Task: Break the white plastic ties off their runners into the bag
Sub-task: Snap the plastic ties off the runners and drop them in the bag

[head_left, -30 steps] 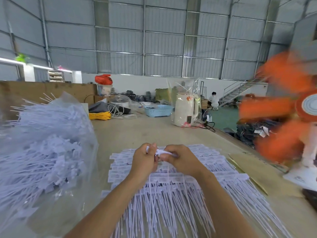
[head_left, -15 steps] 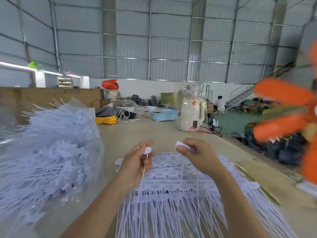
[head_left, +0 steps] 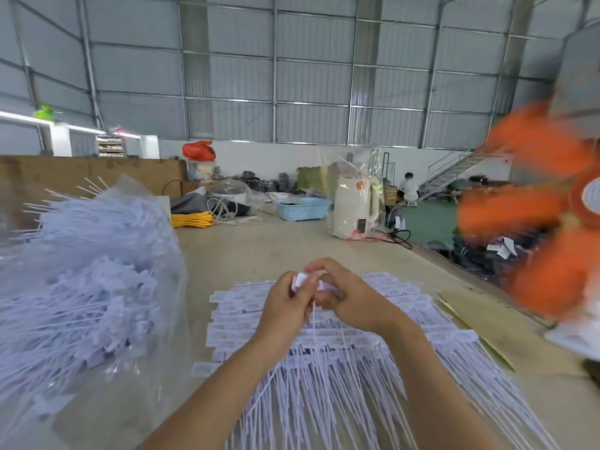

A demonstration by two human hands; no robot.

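A wide pile of white plastic ties [head_left: 357, 378] on their runners lies spread on the table in front of me. My left hand [head_left: 285, 303] and my right hand [head_left: 347, 297] meet just above the pile's far part, both pinching the white head tags of ties [head_left: 300, 280] between fingers and thumbs. Thin tie tails hang down from my hands onto the pile. A big clear plastic bag [head_left: 84, 287] stuffed with loose white ties stands at the left, close to my left arm.
A spinning orange fan [head_left: 535, 216] stands at the right table edge. Flat cardboard [head_left: 493, 323] lies right of the pile. Farther back on the table are a white appliance in plastic [head_left: 352, 209], a blue basket [head_left: 302, 207] and yellow cable [head_left: 191, 219]. A person sits far behind.
My hands were apart half a second ago, each holding a tie head. They have come back together above the pile, and the view has tilted slightly.
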